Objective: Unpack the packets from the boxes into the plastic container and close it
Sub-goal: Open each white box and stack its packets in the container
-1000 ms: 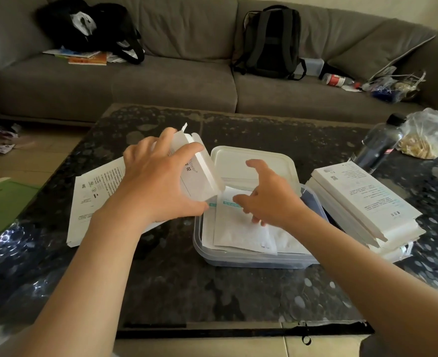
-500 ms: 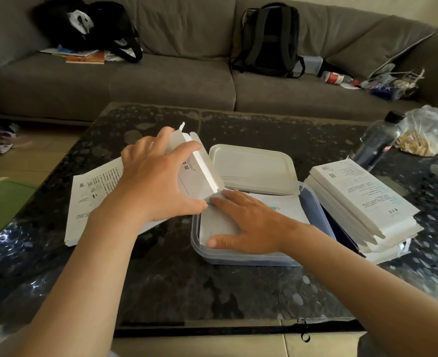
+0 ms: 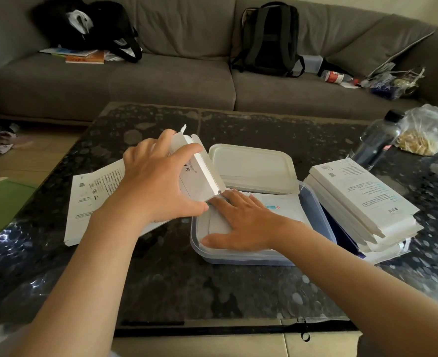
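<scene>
Toward the left edge of the surface lies a flattened box [image 3: 94, 199], its printed panel carrying square codes and lines of text too small to read. Just right of it the left hand [image 3: 156, 186] curls round an open box [image 3: 202, 176], tilted with its flap end over the plastic container [image 3: 241, 258] at the middle of the surface; the side facing the camera shows "…ower®" and a few characters I cannot make out. A second ago the right hand [image 3: 243, 222] pinched a packet above the container; now it lies flat, fingers straight and spread, pressing the packets [image 3: 287, 204] down inside, so that box looks emptied. The top packet bears teal print and a small red mark, unreadable. The lid [image 3: 251, 166] leans on the container's far rim, not yet on. Near the right edge a stack of boxes [image 3: 362, 197] waits, so unpacking is probably far from finished.
</scene>
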`<control>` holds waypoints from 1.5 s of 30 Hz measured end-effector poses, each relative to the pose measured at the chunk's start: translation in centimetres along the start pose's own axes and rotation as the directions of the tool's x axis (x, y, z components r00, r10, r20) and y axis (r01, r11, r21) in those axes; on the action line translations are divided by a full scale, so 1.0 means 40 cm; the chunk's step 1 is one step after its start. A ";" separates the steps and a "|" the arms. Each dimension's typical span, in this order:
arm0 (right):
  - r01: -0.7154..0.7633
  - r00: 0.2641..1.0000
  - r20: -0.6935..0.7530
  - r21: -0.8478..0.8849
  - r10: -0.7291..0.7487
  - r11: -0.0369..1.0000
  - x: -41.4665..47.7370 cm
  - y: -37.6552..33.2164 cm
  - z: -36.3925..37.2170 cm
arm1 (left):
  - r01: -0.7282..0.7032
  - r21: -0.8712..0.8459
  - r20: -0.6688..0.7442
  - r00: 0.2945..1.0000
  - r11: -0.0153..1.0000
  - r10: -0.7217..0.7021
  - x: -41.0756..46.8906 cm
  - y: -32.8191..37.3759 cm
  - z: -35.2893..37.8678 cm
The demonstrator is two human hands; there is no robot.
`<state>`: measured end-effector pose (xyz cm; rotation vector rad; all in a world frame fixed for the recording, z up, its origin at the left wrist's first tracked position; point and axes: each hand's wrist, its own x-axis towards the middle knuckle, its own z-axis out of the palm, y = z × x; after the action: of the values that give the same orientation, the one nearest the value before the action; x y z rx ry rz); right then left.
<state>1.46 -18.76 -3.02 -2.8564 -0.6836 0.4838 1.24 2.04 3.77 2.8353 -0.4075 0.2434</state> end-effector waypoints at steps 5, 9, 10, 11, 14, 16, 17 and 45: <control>0.016 0.996 0.089 -0.083 -0.008 0.996 -0.007 0.000 -0.020 | 0.006 -0.002 0.012 1.000 1.000 -0.006 -0.001 0.001 -0.003; 0.039 0.987 0.155 -0.043 -0.032 0.998 -0.011 0.000 -0.031 | 0.009 0.003 0.012 1.000 1.000 -0.009 0.002 0.002 -0.002; 0.039 0.987 0.156 -0.001 -0.039 0.999 -0.009 -0.003 -0.029 | 0.008 -0.001 0.008 1.000 1.000 -0.008 0.003 0.001 -0.001; 0.038 0.989 0.142 0.038 -0.044 0.999 -0.007 -0.007 -0.026 | 0.007 -0.002 0.006 1.000 1.000 -0.007 0.004 0.000 0.000; 0.022 0.995 0.099 0.104 -0.033 0.994 0.009 -0.015 -0.014 | 0.009 0.001 0.012 1.000 1.000 -0.009 0.005 -0.002 0.001; 0.024 0.995 0.096 0.112 -0.034 0.993 0.019 -0.018 -0.006 | 0.016 -0.004 0.008 1.000 1.000 -0.016 0.003 -0.003 0.000; 0.032 0.995 0.093 0.100 -0.041 0.994 0.023 -0.018 -0.003 | 0.019 -0.005 0.009 1.000 1.000 -0.019 0.002 -0.004 0.000; 0.013 0.966 -0.237 0.441 0.103 0.897 -0.030 -0.011 -0.072 | -0.040 -0.021 0.025 0.999 0.999 0.041 0.002 0.001 -0.005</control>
<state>1.27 -19.19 0.08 -2.4457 -0.3988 0.2290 1.26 2.05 3.97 2.8149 -0.4703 0.2103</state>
